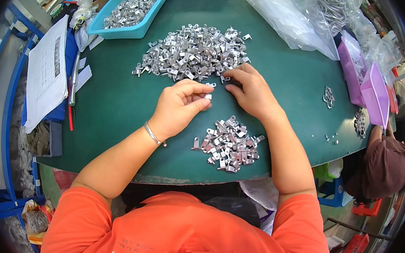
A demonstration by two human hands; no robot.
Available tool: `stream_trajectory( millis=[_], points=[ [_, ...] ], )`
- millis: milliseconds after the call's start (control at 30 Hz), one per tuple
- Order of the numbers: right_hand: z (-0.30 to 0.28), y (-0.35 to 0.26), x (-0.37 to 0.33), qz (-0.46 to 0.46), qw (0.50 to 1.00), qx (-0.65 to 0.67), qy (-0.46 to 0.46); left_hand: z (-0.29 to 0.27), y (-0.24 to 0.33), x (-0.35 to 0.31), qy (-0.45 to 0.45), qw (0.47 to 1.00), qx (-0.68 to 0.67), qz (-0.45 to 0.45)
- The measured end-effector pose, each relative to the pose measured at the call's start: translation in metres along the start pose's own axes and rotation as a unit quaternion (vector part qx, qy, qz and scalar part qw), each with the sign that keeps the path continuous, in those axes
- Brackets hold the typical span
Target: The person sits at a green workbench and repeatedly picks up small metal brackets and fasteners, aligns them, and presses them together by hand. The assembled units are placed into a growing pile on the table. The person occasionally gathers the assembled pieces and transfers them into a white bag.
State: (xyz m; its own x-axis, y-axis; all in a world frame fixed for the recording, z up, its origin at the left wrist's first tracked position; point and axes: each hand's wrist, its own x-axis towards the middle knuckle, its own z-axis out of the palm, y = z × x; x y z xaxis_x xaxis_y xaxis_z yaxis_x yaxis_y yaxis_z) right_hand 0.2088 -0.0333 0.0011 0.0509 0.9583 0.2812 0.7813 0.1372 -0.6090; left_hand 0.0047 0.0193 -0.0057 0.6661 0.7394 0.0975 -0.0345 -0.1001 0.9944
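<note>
A large heap of small silvery metal brackets (190, 50) lies on the green table (284, 76). My left hand (178, 106) is closed in a pinch on a small metal bracket (208, 96), just in front of the heap. At the heap's near right edge, my right hand (251, 90) bends its fingers over a small bracket (224, 79); whether the fingertips grip it is hard to tell. Nearer to me, between my forearms, sits a smaller pile of the same brackets (232, 146).
A turquoise basket (147, 18) of metal parts stands at the far left. Papers (48, 74) and a red pen (70, 117) lie along the left edge. Clear plastic bags (293, 23) and purple baskets (376, 93) occupy the far right, with a person (387, 164) beyond.
</note>
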Motion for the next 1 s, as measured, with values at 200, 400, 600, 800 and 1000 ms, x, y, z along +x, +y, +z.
stream_trajectory(
  millis=[200, 400, 600, 800, 1000],
  points=[
    [0.006, -0.008, 0.002, -0.005, 0.999, -0.054, -0.003, -0.005, -0.004, 0.002, -0.025, 0.979, -0.190, -0.075],
    [0.004, -0.003, 0.002, -0.014, 1.000, -0.010, -0.006, -0.006, -0.003, -0.001, -0.095, 0.992, -0.077, -0.029],
    [-0.020, 0.007, 0.001, 0.185, 0.853, 0.462, -0.155, -0.004, 0.007, -0.003, -0.084, 0.932, 0.281, 0.215],
    [-0.027, 0.010, -0.003, 0.179, 0.778, 0.570, -0.193, 0.002, -0.011, 0.012, 0.013, 0.860, 0.457, 0.228],
    [-0.039, -0.003, -0.003, 0.014, 0.898, 0.313, -0.310, -0.008, -0.015, 0.008, 0.037, 0.903, 0.356, 0.239]
  ],
)
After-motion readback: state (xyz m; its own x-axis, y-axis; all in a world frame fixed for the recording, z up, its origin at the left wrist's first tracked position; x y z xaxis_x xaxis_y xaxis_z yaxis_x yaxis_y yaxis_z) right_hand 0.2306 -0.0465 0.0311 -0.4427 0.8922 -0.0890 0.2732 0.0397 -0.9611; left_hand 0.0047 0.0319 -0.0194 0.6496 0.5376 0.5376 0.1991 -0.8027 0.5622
